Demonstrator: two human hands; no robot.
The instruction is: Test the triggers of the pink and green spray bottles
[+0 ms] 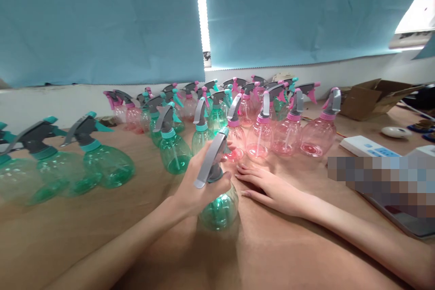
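My left hand (200, 181) is closed round the neck of a green spray bottle (219, 210), just under its grey trigger head. The bottle stands nearly upright at the front middle of the table, its clear green body showing below my fingers. To the right, my right hand (265, 188) lies flat on the brown tabletop (285, 244), fingers stretched toward the bottle and holding nothing. Just beyond my hands stand a pink spray bottle (260, 138) and others like it in a row. Another green spray bottle (175, 152) is behind my left hand.
Several green spray bottles (108, 163) stand at the left, with many pink and green ones at the back. At the right are a white power strip (370, 147), a white mouse-like object (396, 132), an open cardboard box (370, 97) and a blurred-out device. Blue cloth (102, 22) hangs behind.
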